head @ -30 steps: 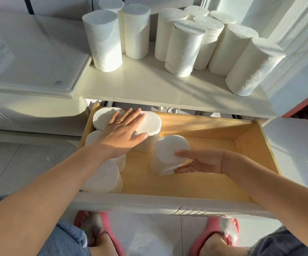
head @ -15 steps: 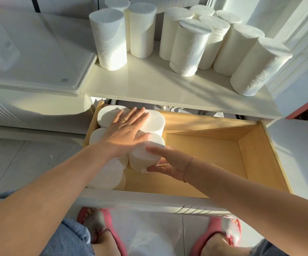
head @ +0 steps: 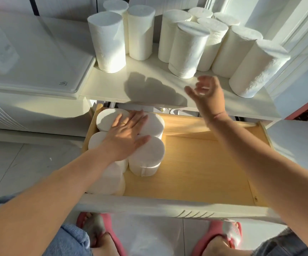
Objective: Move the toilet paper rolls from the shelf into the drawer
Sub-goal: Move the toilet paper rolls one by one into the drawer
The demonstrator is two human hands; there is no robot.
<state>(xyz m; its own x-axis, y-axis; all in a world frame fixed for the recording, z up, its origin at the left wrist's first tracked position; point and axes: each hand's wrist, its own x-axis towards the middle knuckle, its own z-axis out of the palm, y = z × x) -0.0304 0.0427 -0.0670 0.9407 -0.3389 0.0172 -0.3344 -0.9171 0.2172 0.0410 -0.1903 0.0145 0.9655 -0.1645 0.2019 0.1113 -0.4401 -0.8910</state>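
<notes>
Several white toilet paper rolls stand upright on the white shelf [head: 149, 84]; the nearest to my right hand is a tall roll [head: 186, 50], and another roll [head: 256, 69] leans at the far right. Below, the open wooden drawer [head: 205, 163] holds several rolls packed on its left side, the newest one [head: 147, 157] at the front right of the group. My left hand [head: 125, 137] lies flat, fingers spread, on top of the drawer rolls. My right hand [head: 206, 95] is raised over the shelf's front edge, open and empty, slightly blurred.
A white glossy appliance lid [head: 29, 58] sits left of the shelf. The drawer's right half shows bare wood. The drawer's white front panel [head: 168, 207] is close to my knees. My feet in pink slippers [head: 225, 235] stand on the tiled floor.
My right hand pushed a roll left against the group in the drawer, let go of it and rose toward the shelf. My left hand stayed flat on the drawer rolls.
</notes>
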